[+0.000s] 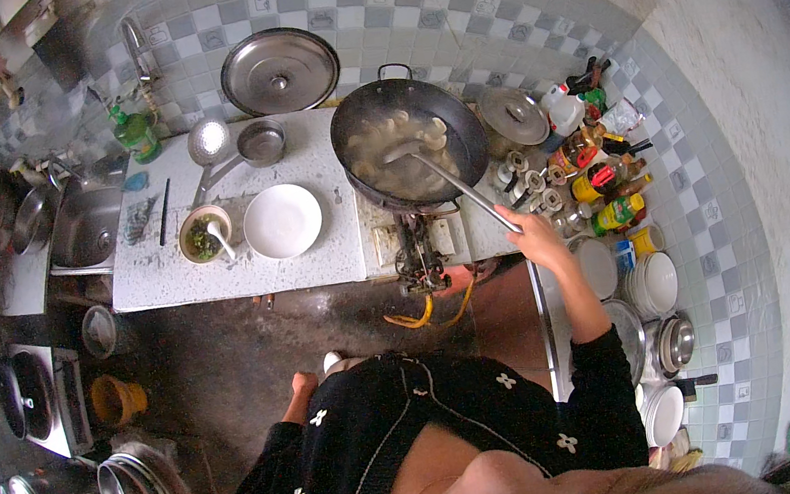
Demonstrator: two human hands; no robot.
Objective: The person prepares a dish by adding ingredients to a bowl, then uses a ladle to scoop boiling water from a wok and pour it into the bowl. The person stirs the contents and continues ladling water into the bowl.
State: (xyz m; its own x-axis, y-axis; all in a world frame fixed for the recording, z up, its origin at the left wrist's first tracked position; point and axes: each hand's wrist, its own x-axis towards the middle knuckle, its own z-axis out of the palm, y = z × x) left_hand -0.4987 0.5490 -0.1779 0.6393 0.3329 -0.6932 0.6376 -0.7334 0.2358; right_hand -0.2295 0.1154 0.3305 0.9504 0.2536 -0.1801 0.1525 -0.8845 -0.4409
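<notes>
My right hand (536, 236) grips the long metal handle of a cooking spatula (462, 187), whose blade lies among the food in a large black wok (466, 132). Pale, rounded pieces sit in cloudy, steaming liquid (381, 144) there. Below the wok is a gas burner (420, 255). My left hand (304, 382) hangs low beside my body, its fingers curled, away from the counter; nothing shows in it. On the white counter stand an empty white plate (282, 221) and, left of it, a bowl (186, 240) of dark liquid with chopped greens and a white spoon (221, 241).
A skimmer (208, 141) and a metal ladle-like pan (261, 143) lie behind the plate. A large lid (279, 70) leans on the tiles. Bottles and jars (594, 181) crowd the right side, with stacked bowls (654, 284) nearer me. A sink (86, 230) is at left.
</notes>
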